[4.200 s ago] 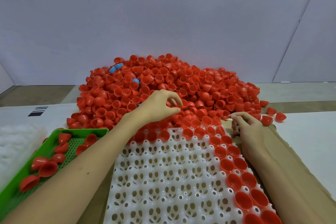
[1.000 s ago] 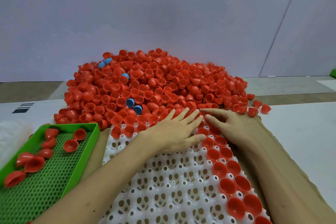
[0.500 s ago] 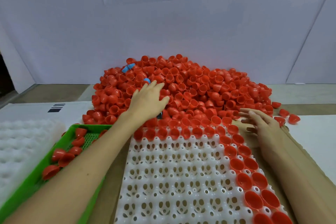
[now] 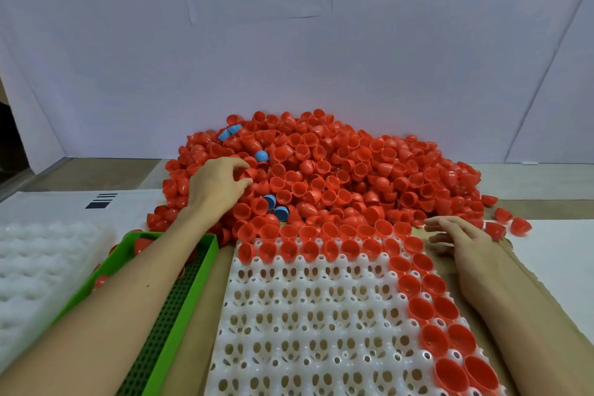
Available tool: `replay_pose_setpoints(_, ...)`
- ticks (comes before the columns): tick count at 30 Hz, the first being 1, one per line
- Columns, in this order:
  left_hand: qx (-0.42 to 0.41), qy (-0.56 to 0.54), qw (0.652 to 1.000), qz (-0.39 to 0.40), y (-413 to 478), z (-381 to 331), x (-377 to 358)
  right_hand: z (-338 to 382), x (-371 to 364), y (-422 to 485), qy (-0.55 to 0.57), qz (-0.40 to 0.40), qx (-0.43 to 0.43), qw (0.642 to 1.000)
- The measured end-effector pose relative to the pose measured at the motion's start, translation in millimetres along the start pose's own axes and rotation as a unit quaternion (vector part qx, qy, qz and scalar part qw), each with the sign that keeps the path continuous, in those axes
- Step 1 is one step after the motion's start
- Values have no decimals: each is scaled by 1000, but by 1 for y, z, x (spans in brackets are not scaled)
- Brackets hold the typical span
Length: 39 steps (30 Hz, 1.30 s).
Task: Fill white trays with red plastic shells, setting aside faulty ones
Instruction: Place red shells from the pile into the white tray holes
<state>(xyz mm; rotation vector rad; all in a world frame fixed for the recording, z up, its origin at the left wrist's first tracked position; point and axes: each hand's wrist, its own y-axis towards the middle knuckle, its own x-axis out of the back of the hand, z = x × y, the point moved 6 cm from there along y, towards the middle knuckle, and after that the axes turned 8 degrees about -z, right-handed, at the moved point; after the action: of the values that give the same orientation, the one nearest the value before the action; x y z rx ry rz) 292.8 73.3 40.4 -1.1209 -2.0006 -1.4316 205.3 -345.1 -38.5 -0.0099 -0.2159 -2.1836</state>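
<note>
Whereas half a second ago the left hand [image 4: 218, 183] lay spread flat on the pile of red shells [image 4: 353, 170], I now see its fingers [image 4: 239, 164] curled, with thumb and forefinger pinching one red shell [image 4: 250, 172] on the pile's left slope, toward the far edge of the counter. The right hand [image 4: 463, 241] has barely moved: it rests with fingers loose and straight, holding nothing, at the far right corner of the white tray [image 4: 305, 315]. That tray lies toward the near edge of the counter, with only its far row and a double column down its right side filled; most cups are bare. I read this as a switch from seating shells to picking the next one, which will need a look before it goes into a cup or into the green tray [image 4: 201, 283] at the near left, where rejects already lie. A few blue shells [image 4: 262, 156] are mixed in just beside the grasp.
</note>
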Motion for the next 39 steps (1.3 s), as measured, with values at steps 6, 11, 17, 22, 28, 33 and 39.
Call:
replay_pose_setpoints(6,102,-149,980,-79,5,7,11,3,1,-4,-5,-5,-1,1000)
replay_pose_setpoints(11,203,-311,925,-85,3,0,24,7,2,-7,-3,-5,-5,1000)
replay_pose_setpoints(17,330,-712,611,105,-54,-71,45,15,8,-8,16,-18,-13,1000)
replay_pose_setpoints(22,279,-802,471,239,-119,-112,77,80,13,-21,34,48,74,996)
replay_pose_setpoints(28,228,-803,459,305,-170,-132,93,184,-3,-131,-27,189,281,941)
replay_pose_setpoints(33,187,-733,572,317,-194,-134,93,186,-21,-198,-43,185,335,923)
replay_pose_setpoints(39,220,-647,694,225,-208,-109,85,152,-35,-216,18,140,233,962)
